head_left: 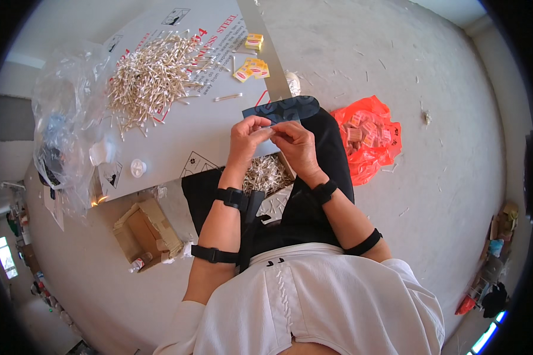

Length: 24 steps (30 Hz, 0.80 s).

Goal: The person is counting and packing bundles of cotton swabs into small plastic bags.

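Over my lap, my left hand (247, 141) and my right hand (297, 146) meet with fingers pinched together. A small pale bit shows between the fingertips, too small to name. Just beyond them lies a dark bluish sheet (287, 109) with rounded shapes on it; whether my fingers hold its edge I cannot tell. Beneath my wrists, an open box holds many cotton swabs (265, 174). A large heap of cotton swabs (151, 80) covers the far left of the table (219, 127). Small yellow packets (252, 69) and a yellow box (254, 41) sit near its far right edge.
On the floor to the right is a red plastic bag (367, 165) with small orange-pink packs. A clear plastic bag (71, 130) hangs at the table's left, by a white cap (138, 168). An open cardboard box (145, 231) stands below. Loose swabs dot the floor.
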Tool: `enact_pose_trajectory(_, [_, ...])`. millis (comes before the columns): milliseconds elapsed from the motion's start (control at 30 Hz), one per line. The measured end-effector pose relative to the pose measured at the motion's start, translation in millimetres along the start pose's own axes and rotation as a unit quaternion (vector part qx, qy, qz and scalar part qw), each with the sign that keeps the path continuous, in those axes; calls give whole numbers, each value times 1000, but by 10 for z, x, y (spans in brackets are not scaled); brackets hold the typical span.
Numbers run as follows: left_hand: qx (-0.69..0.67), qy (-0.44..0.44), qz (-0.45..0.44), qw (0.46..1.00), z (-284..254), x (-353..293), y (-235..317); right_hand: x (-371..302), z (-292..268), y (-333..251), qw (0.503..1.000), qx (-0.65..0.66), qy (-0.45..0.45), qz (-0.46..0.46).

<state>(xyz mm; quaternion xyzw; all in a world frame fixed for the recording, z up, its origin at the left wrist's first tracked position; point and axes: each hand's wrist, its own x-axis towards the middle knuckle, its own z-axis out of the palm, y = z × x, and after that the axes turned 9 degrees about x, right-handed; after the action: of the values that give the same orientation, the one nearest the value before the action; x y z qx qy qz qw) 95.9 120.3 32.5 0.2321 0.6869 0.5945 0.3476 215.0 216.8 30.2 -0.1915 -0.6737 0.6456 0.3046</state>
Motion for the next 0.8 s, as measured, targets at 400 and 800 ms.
enact_pose_trajectory(400, [35, 23, -4, 999, -107, -168, 130, 94, 39, -61, 995, -58, -20, -77])
enact_pose_trajectory(800, [419, 120, 331, 837, -210, -270, 163, 155, -47, -61, 987, -91, -54, -124])
